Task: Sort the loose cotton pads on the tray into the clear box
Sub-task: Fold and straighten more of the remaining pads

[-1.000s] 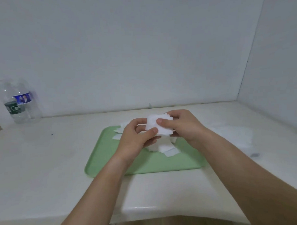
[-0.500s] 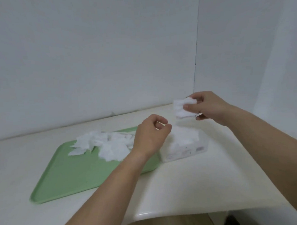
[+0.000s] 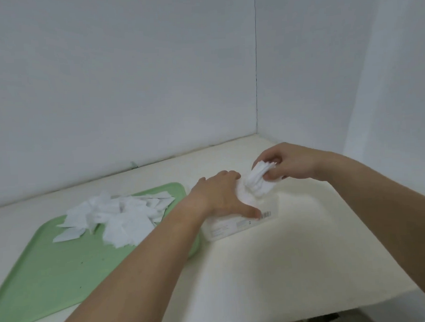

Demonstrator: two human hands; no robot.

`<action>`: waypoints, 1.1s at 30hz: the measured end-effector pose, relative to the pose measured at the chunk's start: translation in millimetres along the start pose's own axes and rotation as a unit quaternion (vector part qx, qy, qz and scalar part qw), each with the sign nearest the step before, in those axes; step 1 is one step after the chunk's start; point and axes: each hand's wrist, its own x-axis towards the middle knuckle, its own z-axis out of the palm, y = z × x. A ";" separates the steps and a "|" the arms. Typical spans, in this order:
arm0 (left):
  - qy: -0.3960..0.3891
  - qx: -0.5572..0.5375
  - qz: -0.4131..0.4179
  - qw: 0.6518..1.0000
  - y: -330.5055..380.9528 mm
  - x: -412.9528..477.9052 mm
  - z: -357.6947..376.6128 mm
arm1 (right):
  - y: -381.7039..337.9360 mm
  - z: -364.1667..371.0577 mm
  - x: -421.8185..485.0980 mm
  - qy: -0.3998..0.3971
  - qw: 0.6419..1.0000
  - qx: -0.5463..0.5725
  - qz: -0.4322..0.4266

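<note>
Cream desk (image 3: 295, 242): smooth and faintly glossy, with a rounded front lip; I see it run back into a room corner.
Room: plain, matte, pale walls (image 3: 130, 79) meet at a thin dark seam (image 3: 256, 73) above the right hand (image 3: 292, 162).
Layout: the green tray (image 3: 53, 270) sits at left on the desk, with the clear box (image 3: 234, 227) just beside its right end. The left forearm crosses that gap, so I cannot tell if they touch.
Task items: loose cotton pads (image 3: 121, 213) lie heaped on the far half of the tray.
Left side: the left hand (image 3: 220, 197) lies flat on the box top, fingers straight, thumb stretched along the front wall to the barcode label (image 3: 266, 215).
Right side: the right hand pinches a stack of pads (image 3: 258, 180) between thumb and fingers, its lower end at the far right of the box.
Change: half a second ago the left hand hung curled in the air by the box; now it presses on it. The right hand held the stack above the box and has dropped to it.
Shapes and textures: the loose pads are thin, fibrous white squares, overlapping at all angles. The stack shows layered edges. The tray is a rounded-corner rectangle with a low raised rim. The box is see-through and rectangular, with white showing inside it.
</note>
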 end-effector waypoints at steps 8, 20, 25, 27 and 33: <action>0.021 -0.040 0.004 0.999 -11.9 3.6 3.1 | -25.0 25.0 13.3 -0.020 0.949 -0.314 0.001; 0.037 -0.056 0.007 0.998 -14.8 1.3 7.8 | -27.7 50.2 30.9 0.041 0.910 -0.412 0.014; 0.039 -0.061 0.007 0.997 -15.5 -0.2 8.1 | -13.0 39.7 30.5 0.047 0.912 -0.406 -0.013; 0.042 -0.060 0.008 0.997 -16.0 -0.1 7.8 | -12.4 39.4 32.4 0.058 0.910 -0.410 -0.014; 0.032 -0.075 0.003 0.997 -15.7 -1.2 8.1 | -9.1 53.6 32.4 0.126 0.902 -0.412 0.004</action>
